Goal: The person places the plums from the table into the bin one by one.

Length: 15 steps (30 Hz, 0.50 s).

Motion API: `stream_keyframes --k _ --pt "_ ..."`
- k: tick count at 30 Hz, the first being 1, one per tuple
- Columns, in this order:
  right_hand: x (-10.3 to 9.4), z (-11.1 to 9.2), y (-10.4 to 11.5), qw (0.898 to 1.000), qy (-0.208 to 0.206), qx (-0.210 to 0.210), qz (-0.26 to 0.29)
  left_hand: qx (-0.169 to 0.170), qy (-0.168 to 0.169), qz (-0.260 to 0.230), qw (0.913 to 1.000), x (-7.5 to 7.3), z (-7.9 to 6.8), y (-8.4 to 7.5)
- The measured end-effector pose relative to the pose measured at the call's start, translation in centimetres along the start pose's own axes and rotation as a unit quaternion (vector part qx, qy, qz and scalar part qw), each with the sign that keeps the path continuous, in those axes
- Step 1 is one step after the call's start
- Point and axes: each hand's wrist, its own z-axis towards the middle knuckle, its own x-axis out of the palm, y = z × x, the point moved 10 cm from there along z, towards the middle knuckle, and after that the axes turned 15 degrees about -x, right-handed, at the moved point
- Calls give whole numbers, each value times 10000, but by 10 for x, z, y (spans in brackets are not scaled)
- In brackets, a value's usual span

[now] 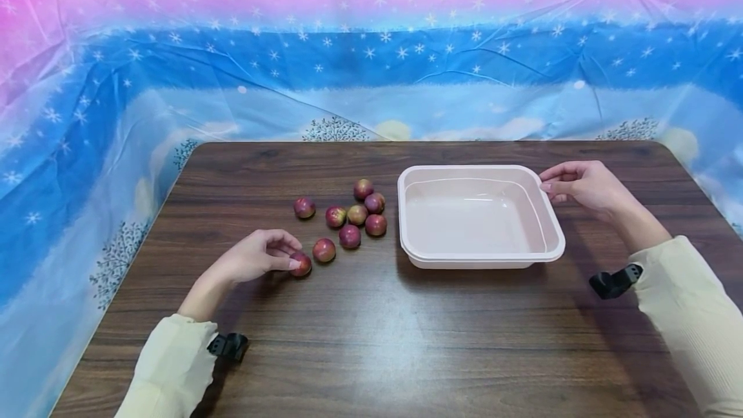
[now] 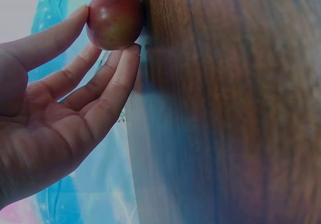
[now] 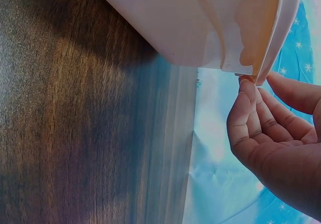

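My left hand is at the nearest of several reddish-purple plums, with thumb and fingertips around that plum. In the left wrist view the thumb touches one side of the plum and the fingers curve in at the other; it looks to be at table level. A second plum partly shows behind it. At the right, my right hand pinches the rim of a pale pink plastic basin. The right wrist view shows the thumb and fingers meeting at that rim. No fruit lies inside the basin.
Other plums lie loosely grouped left of the basin, one plum a little apart. Everything stands on a dark wood-grain table. A pink and blue snowflake cloth hangs behind and beside it.
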Motion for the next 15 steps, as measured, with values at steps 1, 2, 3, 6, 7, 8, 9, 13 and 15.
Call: stream_keyframes --k 1,2,3,6,7,8,9,13,15 --pt "0 0 0 10000 1 -8 -3 -21 -10 4 10000 0 0 0" --pt "0 0 0 10000 -4 -12 3 -41 -17 16 10000 -1 0 0" --pt "0 0 1 10000 -10 -16 -5 -60 -39 49 10000 -2 1 0" --pt "0 0 0 10000 -8 -13 -15 -69 -112 202 9997 -6 1 -1" --pt "0 0 0 10000 -9 -8 -23 -57 -145 261 9995 -7 0 -2" --pt "0 0 0 10000 -9 -1 -31 -46 -169 310 9994 -9 0 -3" --pt "0 0 0 10000 -9 2 -28 -28 -191 346 9992 -10 0 -4" --pt "-1 0 -1 10000 -3 22 -68 15 -230 290 9993 -17 -1 -8" --pt "0 0 -1 10000 3 30 -70 35 -249 225 9994 -21 -2 -10"
